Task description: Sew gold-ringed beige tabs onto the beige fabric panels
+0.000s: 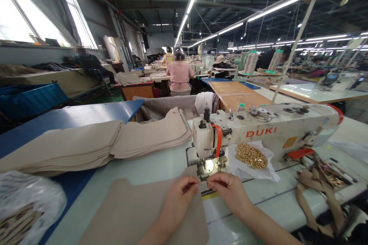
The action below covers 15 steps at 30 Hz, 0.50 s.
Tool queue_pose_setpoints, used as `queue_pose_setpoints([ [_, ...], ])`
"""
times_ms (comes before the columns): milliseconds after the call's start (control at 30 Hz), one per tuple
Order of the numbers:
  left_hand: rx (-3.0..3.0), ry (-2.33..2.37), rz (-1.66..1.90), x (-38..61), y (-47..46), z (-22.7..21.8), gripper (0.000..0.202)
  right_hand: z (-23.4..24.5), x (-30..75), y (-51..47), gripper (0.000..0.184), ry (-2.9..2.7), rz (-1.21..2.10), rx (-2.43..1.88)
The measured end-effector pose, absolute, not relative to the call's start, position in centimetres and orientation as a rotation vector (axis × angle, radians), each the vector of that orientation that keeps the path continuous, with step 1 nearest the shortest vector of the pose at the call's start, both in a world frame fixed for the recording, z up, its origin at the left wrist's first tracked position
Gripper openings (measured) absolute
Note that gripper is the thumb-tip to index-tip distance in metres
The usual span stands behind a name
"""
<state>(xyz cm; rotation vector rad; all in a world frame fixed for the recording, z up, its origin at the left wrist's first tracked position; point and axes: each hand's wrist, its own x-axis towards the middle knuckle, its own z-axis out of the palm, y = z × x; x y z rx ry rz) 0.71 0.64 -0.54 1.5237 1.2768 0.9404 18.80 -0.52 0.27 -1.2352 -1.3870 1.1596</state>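
Note:
A white sewing machine [276,122] marked DUKI stands in front of me, its lamp lighting the needle plate. A flat beige fabric panel [129,206] lies on the table, one corner reaching toward the presser foot. Over the panel's right edge, my left hand [182,195] is closed in a pinch beside the plate. Just right of it, my right hand [230,191] also pinches thumb and fingers together at the plate's front. Whatever sits between the fingertips is too small to make out. Gold-coloured metal rings [251,155] lie in a heap on a white sheet [266,174] against the machine.
Stacks of beige panels [152,132] lie at the back left. A clear plastic bag [31,191] with beige strips is at the front left. Beige straps [313,195] hang over the table's right side. Thread cones [251,63] stand behind the machine. A person in pink [180,72] sits ahead.

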Motion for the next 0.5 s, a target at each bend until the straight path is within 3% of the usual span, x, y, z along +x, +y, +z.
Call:
queue_pose_setpoints([
  [267, 1.323, 1.111, 0.921, 0.76, 0.68, -0.45, 0.018, -0.47, 19.02, 0.04, 0.031, -1.072, 1.609, -1.08],
  [500, 1.186, 1.011, 0.881, 0.92, 0.73, -0.01, 0.025, 0.09, 18.04, -0.18, 0.033, -1.001, 1.689, -1.041],
])
